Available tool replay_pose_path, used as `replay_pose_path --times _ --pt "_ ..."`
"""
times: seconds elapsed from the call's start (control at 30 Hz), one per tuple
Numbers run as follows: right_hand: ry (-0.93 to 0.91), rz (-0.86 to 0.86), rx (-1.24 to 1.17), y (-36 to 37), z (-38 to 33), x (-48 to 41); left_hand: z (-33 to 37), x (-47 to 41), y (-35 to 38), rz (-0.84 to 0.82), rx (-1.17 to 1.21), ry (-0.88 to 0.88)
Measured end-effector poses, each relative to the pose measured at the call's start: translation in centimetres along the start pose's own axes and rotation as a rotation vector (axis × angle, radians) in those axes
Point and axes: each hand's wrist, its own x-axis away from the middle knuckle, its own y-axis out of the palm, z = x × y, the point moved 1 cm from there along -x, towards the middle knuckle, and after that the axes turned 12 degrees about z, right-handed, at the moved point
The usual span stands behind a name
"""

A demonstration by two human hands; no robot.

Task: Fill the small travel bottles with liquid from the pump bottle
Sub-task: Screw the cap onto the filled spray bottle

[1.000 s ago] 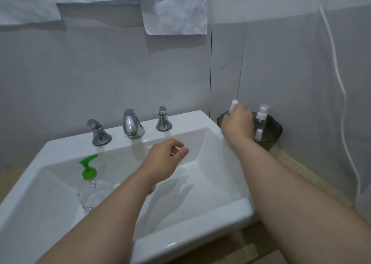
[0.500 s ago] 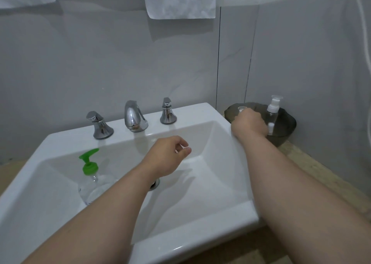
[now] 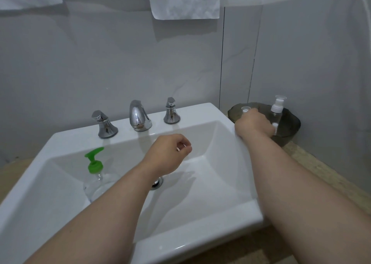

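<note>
Right of frame, the right hand (image 3: 254, 124) has lowered its gripped small clear travel bottle (image 3: 245, 109) into the dark round bowl (image 3: 293, 121). The left hand (image 3: 170, 153) pinches perhaps a white cap (image 3: 178, 148), so filling pauses.

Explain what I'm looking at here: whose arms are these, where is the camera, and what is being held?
No machine here: a person works with bare hands, filmed by a wide-angle camera on their head, looking down. The left hand hovers over the white sink, pinching a small white piece, too small to identify. The right hand reaches into a dark bowl beside the sink, gripping a small clear bottle. A second small bottle with a white pump stands in that bowl. The green-topped pump bottle stands inside the sink basin.
</note>
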Motion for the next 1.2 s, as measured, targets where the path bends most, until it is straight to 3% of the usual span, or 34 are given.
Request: replay_pose_path --times 0.27,0.43,0.53,0.67,0.77,0.83,0.93,1.03,1.1,1.2 --pt "-0.049 0.017 -0.009 -0.1 0.1 0.3 0.2 0.1 -0.2 0.005 -0.005 0.006" --pt "-0.121 0.214 -0.031 -0.6 -0.4 0.7 0.4 -0.1 -0.5 -0.002 -0.071 -0.015" --pt "-0.230 0.384 -0.090 -0.9 -1.2 1.4 0.4 0.0 -1.0 -0.154 -0.275 -0.077" --pt "-0.540 0.579 -0.282 -2.2 -3.4 4.4 1.5 0.9 -3.4 -0.372 -0.510 -0.192" --pt "-0.640 0.242 -0.328 -2.8 -5.1 7.5 3.0 1.7 -7.3 -0.489 -0.634 -0.264" --pt "-0.650 -0.094 -0.214 -2.7 -5.9 9.7 3.4 1.8 -9.6 -0.549 -0.662 -0.305" --pt "-0.771 -0.623 -0.054 -1.8 -7.2 14.7 1.9 3.0 -13.0 -0.493 -0.606 -0.417" --pt "-0.888 -0.868 0.056 -1.1 -9.0 19.8 -1.9 5.3 -16.4 -0.293 -0.648 -0.565" --pt "-0.877 -0.915 0.015 -0.1 -10.4 22.3 -5.2 7.3 -17.7 -0.073 -0.658 -0.635" --pt "-0.790 -0.957 -0.104 1.8 -12.6 24.8 -8.1 10.2 -17.5 0.279 -0.425 -0.701"
